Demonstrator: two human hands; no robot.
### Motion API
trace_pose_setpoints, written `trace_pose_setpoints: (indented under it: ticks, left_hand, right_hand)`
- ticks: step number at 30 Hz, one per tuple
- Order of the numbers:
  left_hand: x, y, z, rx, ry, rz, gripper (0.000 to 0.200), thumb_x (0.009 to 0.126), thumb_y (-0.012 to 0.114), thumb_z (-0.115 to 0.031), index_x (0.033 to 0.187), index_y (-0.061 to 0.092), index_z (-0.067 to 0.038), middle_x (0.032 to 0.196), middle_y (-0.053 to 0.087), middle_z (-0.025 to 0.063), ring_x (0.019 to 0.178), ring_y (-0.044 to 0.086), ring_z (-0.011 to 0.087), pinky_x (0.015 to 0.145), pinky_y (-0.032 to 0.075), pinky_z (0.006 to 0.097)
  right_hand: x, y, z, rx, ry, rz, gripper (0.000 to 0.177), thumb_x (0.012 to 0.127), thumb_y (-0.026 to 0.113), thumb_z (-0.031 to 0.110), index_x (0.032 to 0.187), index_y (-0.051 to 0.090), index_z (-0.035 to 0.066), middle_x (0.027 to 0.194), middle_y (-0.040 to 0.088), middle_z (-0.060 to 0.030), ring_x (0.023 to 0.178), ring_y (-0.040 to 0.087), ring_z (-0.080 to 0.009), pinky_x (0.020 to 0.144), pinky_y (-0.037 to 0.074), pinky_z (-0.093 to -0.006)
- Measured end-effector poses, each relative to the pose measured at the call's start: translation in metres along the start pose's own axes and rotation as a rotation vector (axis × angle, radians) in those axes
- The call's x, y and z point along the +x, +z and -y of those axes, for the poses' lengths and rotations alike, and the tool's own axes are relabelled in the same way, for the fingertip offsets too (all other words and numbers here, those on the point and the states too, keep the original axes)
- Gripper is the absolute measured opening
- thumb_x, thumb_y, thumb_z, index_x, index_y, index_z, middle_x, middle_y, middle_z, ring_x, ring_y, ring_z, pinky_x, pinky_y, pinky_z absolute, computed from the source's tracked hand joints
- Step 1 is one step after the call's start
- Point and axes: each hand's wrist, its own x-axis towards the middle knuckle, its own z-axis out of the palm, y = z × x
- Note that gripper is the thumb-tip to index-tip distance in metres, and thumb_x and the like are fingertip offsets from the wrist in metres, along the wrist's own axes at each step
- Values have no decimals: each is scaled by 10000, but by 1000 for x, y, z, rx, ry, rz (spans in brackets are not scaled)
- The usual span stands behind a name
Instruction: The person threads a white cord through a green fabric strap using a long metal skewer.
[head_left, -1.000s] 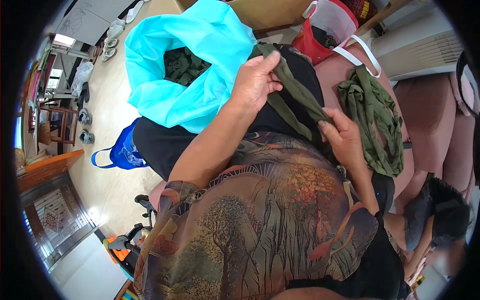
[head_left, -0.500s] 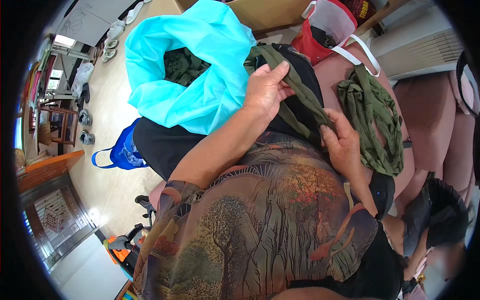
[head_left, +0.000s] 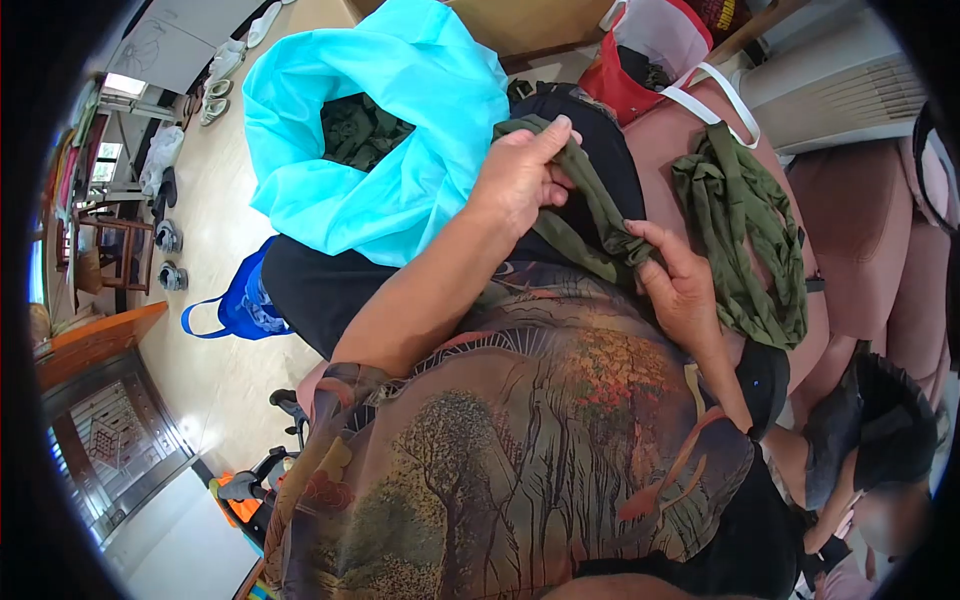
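Note:
A long olive-green cloth strip (head_left: 598, 195) stretches between my two hands above my lap. My left hand (head_left: 525, 170) is closed on its upper part, thumb on top. My right hand (head_left: 680, 275) pinches the lower end, where the cloth is bunched. A loose loop of the strip hangs below, over the patterned shirt. Left of my hands is a large cyan cloth bag (head_left: 290, 110) with its mouth open. Crumpled dark green cloth (head_left: 365, 130) shows inside it. To the right, a bundle of olive-green strips (head_left: 745, 240) lies on the pink seat.
A red bag (head_left: 605, 85) with white handles stands at the far end of the seat. On the left, a blue bag (head_left: 245, 300) hangs beside my leg, and shoes (head_left: 168, 237) line the floor. Another person (head_left: 880, 440) is at the lower right.
My left hand has shifted slightly left and down along with the strip. At my right hand, the cloth is now more bunched and its fingers are more curled.

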Motion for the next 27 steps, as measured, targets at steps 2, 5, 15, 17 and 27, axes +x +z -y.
trace_pose_setpoints:
  ticks: [2,5,15,17,27]
  left_hand:
    - [3,-3,5,-35,24,16,269,919,654,-336,930,616,-70,819,669,23,654,618,123,536,441,251]
    - [2,4,12,-105,25,12,241,905,676,-308,878,622,-74,781,651,17,640,604,122,517,434,257]
    - [-8,14,8,64,96,118,197,923,653,-274,940,614,-82,802,652,25,644,575,115,531,448,244]
    - [-5,14,0,14,84,169,164,927,645,-243,916,590,-89,787,651,23,638,569,110,516,413,244]
    - [35,-14,-83,-139,549,26,230,944,620,-230,1084,579,-52,925,672,46,727,637,134,568,468,276]
  right_hand:
    - [0,0,0,2,-13,-2,371,876,523,-43,1227,580,65,807,588,-33,634,533,-86,602,455,-243]
    - [8,6,1,30,-26,-44,378,879,532,-42,1240,560,65,820,597,-25,642,533,-83,599,454,-240]
    - [27,9,-7,78,-73,-94,395,879,557,-28,1260,510,62,831,619,-36,660,543,-77,616,457,-241]
    - [28,11,-7,72,-99,-107,398,872,570,-22,1256,513,62,827,620,-44,670,552,-79,630,458,-244]
    - [-3,-15,-26,-98,18,-55,286,852,648,63,1133,600,38,908,577,-85,701,559,-125,646,459,-281]
